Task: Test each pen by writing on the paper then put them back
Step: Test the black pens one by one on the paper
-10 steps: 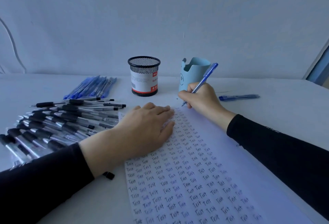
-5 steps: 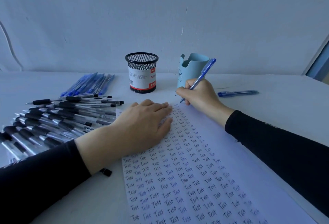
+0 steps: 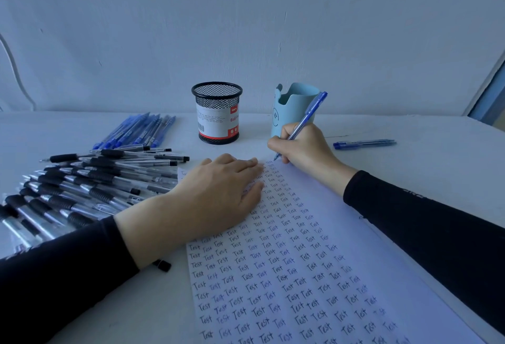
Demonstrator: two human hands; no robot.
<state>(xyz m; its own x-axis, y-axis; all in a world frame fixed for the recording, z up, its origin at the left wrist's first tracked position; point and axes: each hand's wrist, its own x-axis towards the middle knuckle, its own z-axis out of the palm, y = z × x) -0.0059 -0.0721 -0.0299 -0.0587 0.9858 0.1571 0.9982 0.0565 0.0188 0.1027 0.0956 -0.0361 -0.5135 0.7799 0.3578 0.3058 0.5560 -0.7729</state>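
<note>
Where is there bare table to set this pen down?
Bare table lies right of the paper, around the lone blue pen, and between mesh cup and left hand. The left is crowded with black pens and blue pens.

Plain pale wall (image 3: 246, 29) fills the upper half, w/ small scuffs and a thin vertical crack (image 3: 285, 19) near the middle. At far left a thin cable (image 3: 16, 73) curves down the wall. The white table (image 3: 442, 168) meets the wall in a straight line. At right edge stands a slanted frame (image 3: 492, 92), window or door, cannot tell. Light is cool, bluish, soft; shadows are faint.
</note>
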